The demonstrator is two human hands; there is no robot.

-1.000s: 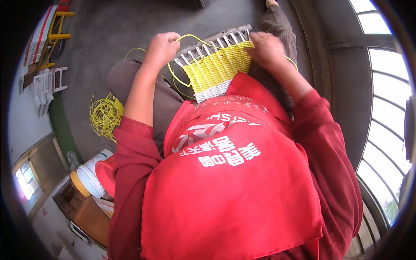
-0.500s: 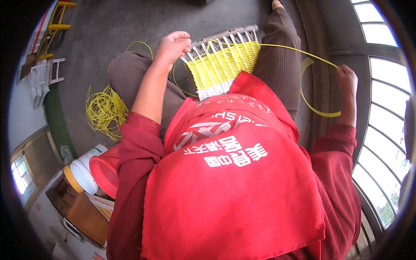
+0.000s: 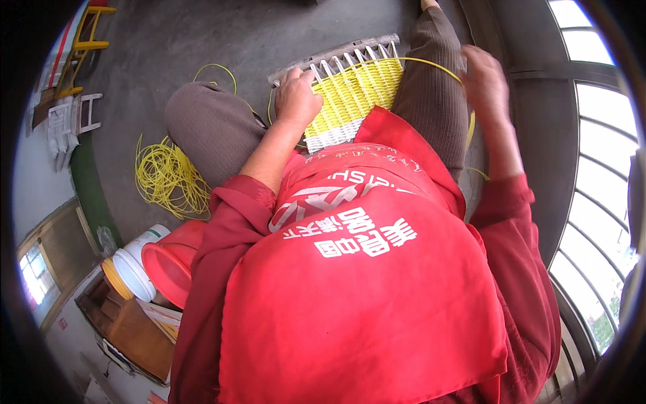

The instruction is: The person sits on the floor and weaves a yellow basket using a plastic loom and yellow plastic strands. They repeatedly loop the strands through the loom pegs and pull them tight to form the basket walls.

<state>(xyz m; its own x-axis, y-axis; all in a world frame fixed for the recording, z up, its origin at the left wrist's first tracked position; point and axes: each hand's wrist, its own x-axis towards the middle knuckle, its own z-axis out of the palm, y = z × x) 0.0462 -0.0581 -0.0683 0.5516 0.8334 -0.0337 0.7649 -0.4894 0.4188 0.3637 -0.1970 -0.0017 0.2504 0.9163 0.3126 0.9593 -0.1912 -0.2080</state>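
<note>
A part-woven panel (image 3: 360, 91), yellow weave over a white band with white cords, lies between my knees, its cords looped on a wooden bar (image 3: 330, 55). My left hand (image 3: 299, 97) is closed over the panel's left edge, its fingertips curled by the bar and partly hidden. A yellow strand (image 3: 431, 62) crosses the panel top and runs over my right thigh to my right hand (image 3: 488, 87). That hand is smeared by motion but looks closed on the strand. More yellow strand (image 3: 470, 131) hangs below it.
A tangled heap of yellow strand (image 3: 169, 178) lies on the floor left of my knee. Red (image 3: 165, 269) and white (image 3: 134, 273) buckets stand at lower left by a brown box (image 3: 138, 340). Barred windows (image 3: 602, 202) line the right side.
My right hand has swung inward and up, from far right to beside my right knee, shortening the outstretched strand. My left hand has come down from above onto the panel's left edge.
</note>
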